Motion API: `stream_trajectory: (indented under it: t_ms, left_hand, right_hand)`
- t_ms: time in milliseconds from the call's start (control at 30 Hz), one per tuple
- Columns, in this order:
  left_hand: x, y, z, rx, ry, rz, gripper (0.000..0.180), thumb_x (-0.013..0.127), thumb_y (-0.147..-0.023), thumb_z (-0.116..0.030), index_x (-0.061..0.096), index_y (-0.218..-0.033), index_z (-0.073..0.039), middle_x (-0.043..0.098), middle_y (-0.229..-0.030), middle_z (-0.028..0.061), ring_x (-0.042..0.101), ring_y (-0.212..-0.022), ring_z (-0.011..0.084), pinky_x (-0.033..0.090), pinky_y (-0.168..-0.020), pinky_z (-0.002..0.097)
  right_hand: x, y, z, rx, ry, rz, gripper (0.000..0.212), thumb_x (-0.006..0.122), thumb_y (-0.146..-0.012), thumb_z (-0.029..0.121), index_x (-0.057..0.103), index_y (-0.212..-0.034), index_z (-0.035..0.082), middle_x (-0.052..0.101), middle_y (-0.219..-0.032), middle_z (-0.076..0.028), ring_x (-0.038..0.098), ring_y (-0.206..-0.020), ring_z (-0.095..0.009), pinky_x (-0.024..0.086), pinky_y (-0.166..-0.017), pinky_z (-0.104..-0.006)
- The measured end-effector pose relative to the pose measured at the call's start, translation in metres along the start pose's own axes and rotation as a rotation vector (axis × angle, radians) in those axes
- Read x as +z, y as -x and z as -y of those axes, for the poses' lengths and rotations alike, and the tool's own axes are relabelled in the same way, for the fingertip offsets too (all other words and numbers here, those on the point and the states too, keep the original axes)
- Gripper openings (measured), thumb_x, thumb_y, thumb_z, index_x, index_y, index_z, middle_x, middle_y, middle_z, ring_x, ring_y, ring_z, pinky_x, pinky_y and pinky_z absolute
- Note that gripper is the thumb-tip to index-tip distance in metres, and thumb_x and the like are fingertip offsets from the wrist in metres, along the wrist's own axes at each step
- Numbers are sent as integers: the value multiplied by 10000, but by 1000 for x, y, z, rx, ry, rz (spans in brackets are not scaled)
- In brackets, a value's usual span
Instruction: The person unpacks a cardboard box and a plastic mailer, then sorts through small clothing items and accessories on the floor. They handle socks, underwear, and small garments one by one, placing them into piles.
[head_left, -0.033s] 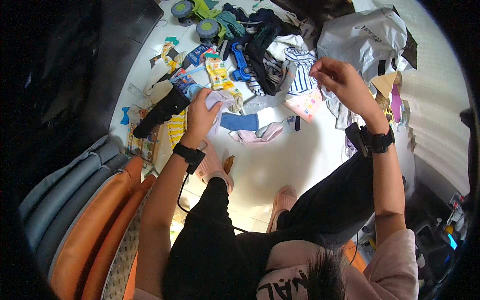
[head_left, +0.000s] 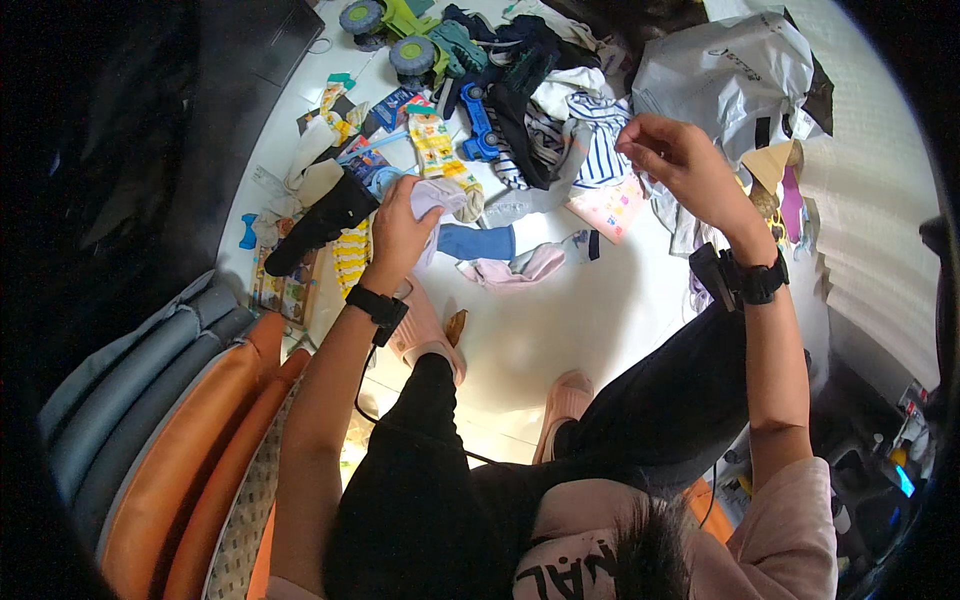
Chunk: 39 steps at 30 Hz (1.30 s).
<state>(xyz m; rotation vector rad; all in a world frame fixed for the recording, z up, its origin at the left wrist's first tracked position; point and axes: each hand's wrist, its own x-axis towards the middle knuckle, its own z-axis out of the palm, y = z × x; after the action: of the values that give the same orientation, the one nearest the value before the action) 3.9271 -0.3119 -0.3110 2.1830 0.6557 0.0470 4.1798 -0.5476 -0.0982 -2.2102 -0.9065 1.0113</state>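
My left hand (head_left: pixel 400 230) is closed on a crumpled pale lavender cloth (head_left: pixel 439 199), whose exact kind I cannot make out. Just right of that cloth lies a blue sock-like piece (head_left: pixel 478 242), and beyond it a pale pink sock (head_left: pixel 530 266) on the white floor. A long black sock (head_left: pixel 325 222) is left of my left hand. My right hand (head_left: pixel 682 168) hovers near a blue-and-white striped garment (head_left: pixel 600 140), thumb and fingers drawn together; whatever may be between them is hidden. Below the stripes is a pink patterned card or packet (head_left: pixel 612 207).
Dark clothes (head_left: pixel 525 95) are heaped at the back, beside a green toy truck (head_left: pixel 412 55) and a blue toy car (head_left: pixel 479 122). A grey-white plastic bag (head_left: pixel 725 80) stands back right. Orange and grey cushions (head_left: pixel 175 440) line the left. My pink slippers (head_left: pixel 565 400) rest on the floor.
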Motion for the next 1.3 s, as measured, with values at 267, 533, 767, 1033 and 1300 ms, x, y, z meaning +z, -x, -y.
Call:
stream_trajectory:
  t_ms: [267,533,767,1033,1300]
  left_hand:
    - [1,2,29,125,-63,38,379,822,-725,-108,682,-1054,17,690,-1120,183,692,-991,356,559,-826,436]
    - [-11,51,-7,-156,431,625,390,856,-750,-170,709,-1080,-23,725,-944,81,644,-831,156,538,-778,311]
    - [64,94,-44,267,413,1021,514,849,-761,-401,683,-1043,-6,704,-1005,209,685,-923,356,533,-846,435]
    - [76,121,-29,555,-20,830,379,789,-786,-208,653,-1072,0,634,-1057,174,624,-1044,370,507,-943,458]
    - [59,77,-65,364,195,488,313,752,-809,-102,635,-1093,-45,572,-1136,146,584,-1099,355,498,-931,438]
  right_hand:
    - [4,2,-6,-63,6,20,118,603,-1039,116,620,-1039,-1,592,-859,14,497,-755,-75,447,-692,-249]
    - [-1,1,-11,-35,71,44,136,603,-1040,123,627,-1069,-8,618,-880,16,513,-767,-67,454,-707,-243]
    - [0,0,-9,-35,16,36,140,601,-1037,119,627,-1080,-12,634,-892,6,537,-779,-61,464,-717,-237]
    - [-8,4,-20,-6,40,51,140,603,-1038,129,638,-1072,-2,633,-893,3,545,-794,-69,474,-722,-253]
    - [-11,6,-27,-62,-12,-81,178,636,-1008,166,650,-1030,-10,586,-751,-24,504,-657,-96,455,-602,-286]
